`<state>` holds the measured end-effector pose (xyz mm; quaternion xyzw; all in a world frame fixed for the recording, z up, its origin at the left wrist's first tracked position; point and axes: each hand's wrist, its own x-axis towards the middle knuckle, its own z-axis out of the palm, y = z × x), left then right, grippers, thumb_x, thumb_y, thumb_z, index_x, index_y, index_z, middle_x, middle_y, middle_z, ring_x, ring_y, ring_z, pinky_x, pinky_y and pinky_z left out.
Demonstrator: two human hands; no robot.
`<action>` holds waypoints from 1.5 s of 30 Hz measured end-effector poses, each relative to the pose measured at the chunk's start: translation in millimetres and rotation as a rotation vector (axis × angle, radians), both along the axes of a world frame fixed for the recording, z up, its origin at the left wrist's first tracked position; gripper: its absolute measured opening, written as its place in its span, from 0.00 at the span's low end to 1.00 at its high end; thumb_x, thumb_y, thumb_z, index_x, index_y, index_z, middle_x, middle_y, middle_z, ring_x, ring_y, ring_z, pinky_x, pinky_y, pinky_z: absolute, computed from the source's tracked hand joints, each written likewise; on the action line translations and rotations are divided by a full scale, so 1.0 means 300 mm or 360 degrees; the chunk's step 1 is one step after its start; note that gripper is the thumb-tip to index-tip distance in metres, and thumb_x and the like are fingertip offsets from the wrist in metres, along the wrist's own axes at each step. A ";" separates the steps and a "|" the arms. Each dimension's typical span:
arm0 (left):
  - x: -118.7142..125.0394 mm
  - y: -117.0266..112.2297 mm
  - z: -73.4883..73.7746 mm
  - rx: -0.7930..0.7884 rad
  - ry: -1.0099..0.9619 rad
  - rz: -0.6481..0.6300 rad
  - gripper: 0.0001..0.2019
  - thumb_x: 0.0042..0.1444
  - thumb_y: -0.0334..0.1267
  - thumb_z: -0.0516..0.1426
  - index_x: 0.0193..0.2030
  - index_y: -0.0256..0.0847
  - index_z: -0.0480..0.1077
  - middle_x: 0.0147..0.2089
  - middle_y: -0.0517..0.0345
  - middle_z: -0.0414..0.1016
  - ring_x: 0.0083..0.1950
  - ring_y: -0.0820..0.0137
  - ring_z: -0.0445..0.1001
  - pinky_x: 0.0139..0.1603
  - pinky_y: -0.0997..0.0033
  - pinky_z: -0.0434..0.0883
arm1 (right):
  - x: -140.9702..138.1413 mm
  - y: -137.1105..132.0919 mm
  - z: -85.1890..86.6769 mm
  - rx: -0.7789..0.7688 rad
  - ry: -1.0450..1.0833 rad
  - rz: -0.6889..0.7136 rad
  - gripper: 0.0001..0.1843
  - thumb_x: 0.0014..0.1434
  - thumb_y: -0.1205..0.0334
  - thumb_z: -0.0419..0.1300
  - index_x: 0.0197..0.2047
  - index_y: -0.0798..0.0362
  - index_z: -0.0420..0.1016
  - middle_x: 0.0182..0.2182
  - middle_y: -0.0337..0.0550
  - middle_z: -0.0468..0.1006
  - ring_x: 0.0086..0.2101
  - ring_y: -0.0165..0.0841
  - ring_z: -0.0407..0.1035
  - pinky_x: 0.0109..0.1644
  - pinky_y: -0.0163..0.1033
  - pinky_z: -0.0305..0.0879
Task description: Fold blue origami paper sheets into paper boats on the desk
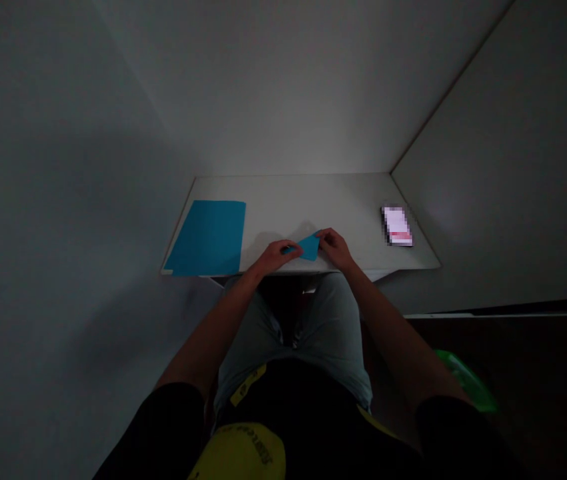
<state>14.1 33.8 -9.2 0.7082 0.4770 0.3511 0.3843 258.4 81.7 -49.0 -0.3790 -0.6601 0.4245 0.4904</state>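
Note:
A small folded piece of blue paper [308,247] lies near the front edge of a white table [293,200]. My left hand [277,255] pinches its left end, fingers curled. At the paper's right end my right hand [334,245] grips it with bent fingers. Both hands rest low on the tabletop, close together.
A larger flat blue sheet [208,237] lies at the table's left side. A phone with a lit screen [396,226] sits at the right. White walls close in the table on three sides. A green object [466,380] is on the dark floor at the right.

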 end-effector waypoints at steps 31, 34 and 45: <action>0.010 -0.001 -0.055 0.0129 0.0107 0.0004 0.32 0.61 0.46 0.68 0.70 0.42 0.71 0.45 0.54 0.83 0.44 0.64 0.81 0.50 0.63 0.77 | -0.099 -0.073 -0.007 0.0016 -0.0394 0.0152 0.37 0.70 0.39 0.61 0.73 0.50 0.69 0.44 0.46 0.86 0.43 0.42 0.80 0.52 0.49 0.78; -0.009 0.013 -0.052 0.0100 0.0043 -0.0107 0.31 0.63 0.46 0.66 0.71 0.41 0.69 0.45 0.54 0.84 0.44 0.65 0.81 0.50 0.64 0.77 | -0.098 -0.069 -0.003 0.0031 -0.0407 0.0157 0.38 0.70 0.38 0.61 0.72 0.53 0.70 0.38 0.44 0.84 0.37 0.39 0.78 0.43 0.44 0.75; -0.028 0.028 -0.040 0.0003 0.0005 -0.0187 0.30 0.65 0.42 0.64 0.72 0.38 0.69 0.45 0.52 0.85 0.45 0.64 0.82 0.51 0.64 0.78 | -0.099 -0.067 0.001 0.0033 -0.0402 0.0102 0.37 0.68 0.37 0.63 0.70 0.51 0.71 0.35 0.42 0.82 0.34 0.37 0.75 0.38 0.41 0.71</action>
